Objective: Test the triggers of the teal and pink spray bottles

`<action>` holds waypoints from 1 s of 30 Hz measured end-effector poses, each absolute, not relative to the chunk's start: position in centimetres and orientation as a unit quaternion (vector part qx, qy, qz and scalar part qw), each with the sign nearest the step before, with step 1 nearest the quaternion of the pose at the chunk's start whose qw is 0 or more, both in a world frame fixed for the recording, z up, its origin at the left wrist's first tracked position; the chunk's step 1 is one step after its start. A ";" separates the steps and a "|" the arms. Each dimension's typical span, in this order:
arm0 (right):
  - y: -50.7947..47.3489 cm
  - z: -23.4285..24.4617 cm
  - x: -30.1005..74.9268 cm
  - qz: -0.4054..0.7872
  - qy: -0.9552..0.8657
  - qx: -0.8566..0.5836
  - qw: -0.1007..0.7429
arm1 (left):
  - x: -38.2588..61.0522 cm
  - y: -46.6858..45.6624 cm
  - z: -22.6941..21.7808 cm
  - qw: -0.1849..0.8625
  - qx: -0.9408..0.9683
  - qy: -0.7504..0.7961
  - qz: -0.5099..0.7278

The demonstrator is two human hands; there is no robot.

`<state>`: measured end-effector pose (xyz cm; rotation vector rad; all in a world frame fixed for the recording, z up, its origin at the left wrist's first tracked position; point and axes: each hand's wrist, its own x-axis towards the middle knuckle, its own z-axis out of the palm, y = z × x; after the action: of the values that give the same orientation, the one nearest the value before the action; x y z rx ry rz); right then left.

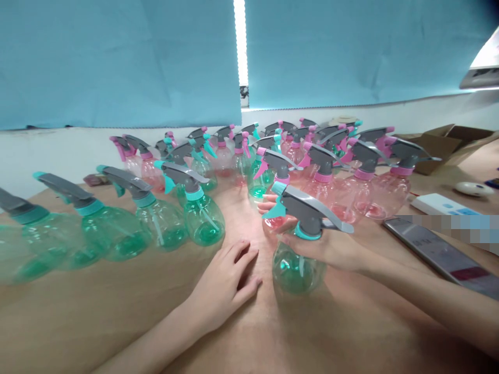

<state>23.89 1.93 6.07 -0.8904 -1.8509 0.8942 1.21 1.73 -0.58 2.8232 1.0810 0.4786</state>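
Note:
My right hand (327, 249) is around the upper part of a green spray bottle (298, 275), just below its turquoise collar. The fingers lie on the far side, their tips showing past the turquoise trigger, and the bottle partly hides the hand. This bottle has a grey spray head and a little green in its base. It looks upright; whether it touches the table I cannot tell. My left hand (218, 285) rests on the table to the left of it, fingers apart and holding nothing. Further left, several green spray bottles (205, 221) form a slanting row.
Behind my right hand stand several pink spray bottles (360, 192), with more pink and green ones further back. To the right lie a phone (440, 254), a white box-like object (444, 204) and a white mouse (473, 189). An open cardboard box (432, 150) stands behind them.

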 end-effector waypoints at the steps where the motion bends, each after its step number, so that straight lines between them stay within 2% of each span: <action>1: 1.9 6.1 23.9 0.354 -0.746 -0.359 0.435 | 1.2 1.7 -0.6 0.041 0.922 0.353 0.156; 25: 1.7 6.3 23.7 0.336 -0.748 -0.366 0.441 | 1.2 1.6 -0.4 0.041 0.921 0.358 0.150; 30: 1.4 6.6 23.8 0.278 -0.747 -0.424 0.429 | 1.3 1.7 -0.2 0.051 0.920 0.358 0.151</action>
<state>23.84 1.40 6.64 -1.0592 -1.8645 0.6937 1.34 1.68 -0.19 2.8001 1.0895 0.4603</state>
